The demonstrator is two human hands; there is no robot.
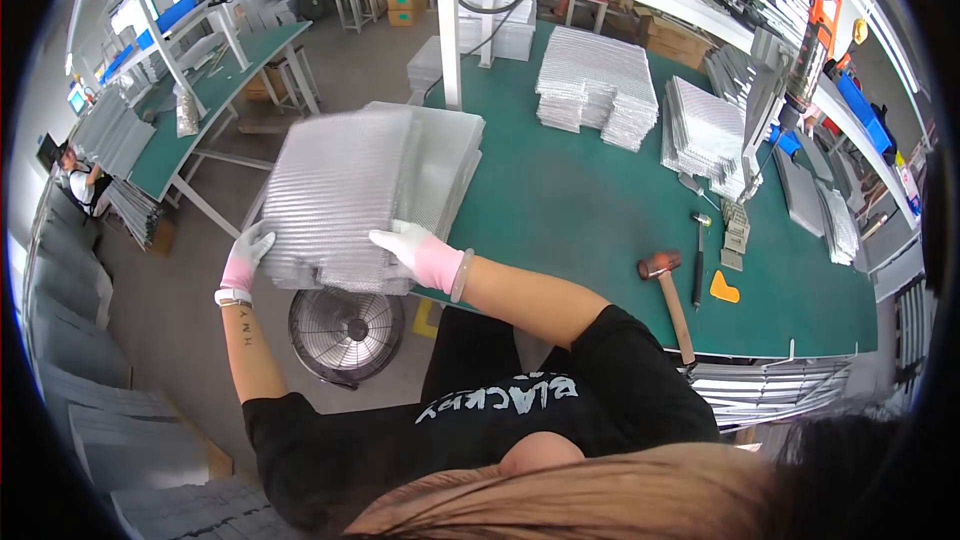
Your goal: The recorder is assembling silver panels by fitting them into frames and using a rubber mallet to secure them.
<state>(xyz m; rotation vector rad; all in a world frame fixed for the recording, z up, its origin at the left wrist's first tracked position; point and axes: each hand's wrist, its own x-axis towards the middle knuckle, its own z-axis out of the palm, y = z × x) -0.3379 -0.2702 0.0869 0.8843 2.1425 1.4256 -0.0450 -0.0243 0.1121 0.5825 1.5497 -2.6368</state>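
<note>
Hands in pink-and-white gloves grip a stack of silvery ribbed sheets (pixel 350 190) at the near left edge of the green table (pixel 600 230). The left hand (pixel 243 260) clasps the stack's near left corner, fingers curled on its edge. The right hand (pixel 420 252) lies on the near right part, fingers spread flat on top, thumb hidden. The stack hangs partly past the table edge, above a round fan (pixel 345 332) on the floor. More sheet stacks (pixel 597 85) sit far across the table. A mallet (pixel 668 290) and a small hammer (pixel 699 258) lie to the right, well apart from the hands.
</note>
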